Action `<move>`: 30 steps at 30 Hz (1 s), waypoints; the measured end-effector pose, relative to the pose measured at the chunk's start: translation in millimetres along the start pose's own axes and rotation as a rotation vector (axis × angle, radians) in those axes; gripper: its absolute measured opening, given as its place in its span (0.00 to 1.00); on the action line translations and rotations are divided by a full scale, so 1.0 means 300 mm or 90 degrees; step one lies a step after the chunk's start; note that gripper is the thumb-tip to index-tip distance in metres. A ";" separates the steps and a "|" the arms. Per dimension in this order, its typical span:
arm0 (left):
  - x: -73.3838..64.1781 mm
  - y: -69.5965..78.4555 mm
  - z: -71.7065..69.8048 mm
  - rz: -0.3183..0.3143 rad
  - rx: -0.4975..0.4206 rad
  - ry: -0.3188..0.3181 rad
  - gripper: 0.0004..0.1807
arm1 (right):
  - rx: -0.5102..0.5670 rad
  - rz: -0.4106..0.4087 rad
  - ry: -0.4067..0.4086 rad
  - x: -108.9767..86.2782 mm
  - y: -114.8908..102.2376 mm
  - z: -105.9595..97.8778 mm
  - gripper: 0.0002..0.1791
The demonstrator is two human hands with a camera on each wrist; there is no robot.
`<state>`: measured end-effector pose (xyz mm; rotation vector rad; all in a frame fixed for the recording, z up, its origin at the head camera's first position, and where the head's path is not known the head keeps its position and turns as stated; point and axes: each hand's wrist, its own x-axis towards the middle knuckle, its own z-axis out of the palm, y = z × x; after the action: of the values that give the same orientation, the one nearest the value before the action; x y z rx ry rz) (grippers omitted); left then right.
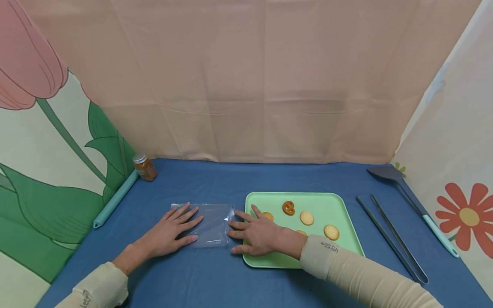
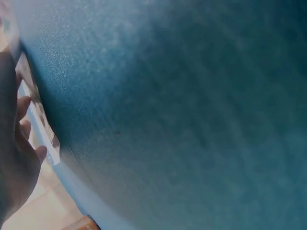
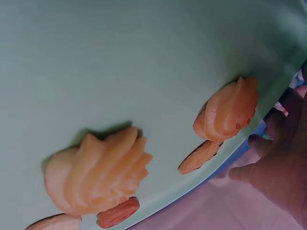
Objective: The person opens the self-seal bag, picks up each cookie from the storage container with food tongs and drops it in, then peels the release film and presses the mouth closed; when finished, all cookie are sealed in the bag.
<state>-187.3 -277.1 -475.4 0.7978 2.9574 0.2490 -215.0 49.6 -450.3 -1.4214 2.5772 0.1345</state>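
A clear zip bag [image 1: 213, 222] lies flat on the blue cloth. My left hand [image 1: 171, 235] rests on its left half, fingers spread and straight. At the bag's right end, by the zip edge, are the fingertips of my right hand [image 1: 259, 233], also spread and straight. That hand reaches across the left part of a light green tray [image 1: 327, 201]. On the tray lie a pretzel [image 1: 288, 208] and several round biscuits [image 1: 307, 218], some partly hidden by my right hand and wrist. Swirled biscuits [image 3: 98, 172] show close up in the right wrist view.
Right of the tray lie tongs [image 1: 417, 273] and a dark spatula [image 1: 389, 173] with a pale handle. At the back left, a small jar [image 1: 145, 167] with a metal lid leans beside a turquoise roll [image 1: 115, 199]. Fabric walls border the table.
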 end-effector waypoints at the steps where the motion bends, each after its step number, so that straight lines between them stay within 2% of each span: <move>1: 0.000 -0.001 0.000 0.001 0.001 0.000 0.36 | 0.000 -0.001 -0.001 0.000 0.000 -0.001 0.35; 8: -0.002 0.000 -0.004 0.012 -0.011 0.017 0.31 | 0.007 -0.001 -0.013 -0.004 0.000 -0.006 0.35; 16: 0.000 -0.003 -0.008 0.022 -0.048 0.070 0.25 | 0.001 0.002 -0.011 -0.004 0.001 -0.011 0.35; 20: 0.001 -0.001 -0.010 0.031 -0.061 0.110 0.23 | 0.002 0.004 -0.012 -0.002 0.002 -0.007 0.35; 30: -0.003 0.006 -0.013 0.022 -0.061 0.179 0.18 | 0.003 0.008 -0.016 -0.003 -0.002 -0.003 0.35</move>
<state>-186.0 -276.6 -471.1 0.8667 3.1607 0.5433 -214.1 49.8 -449.1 -1.3929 2.5647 0.1484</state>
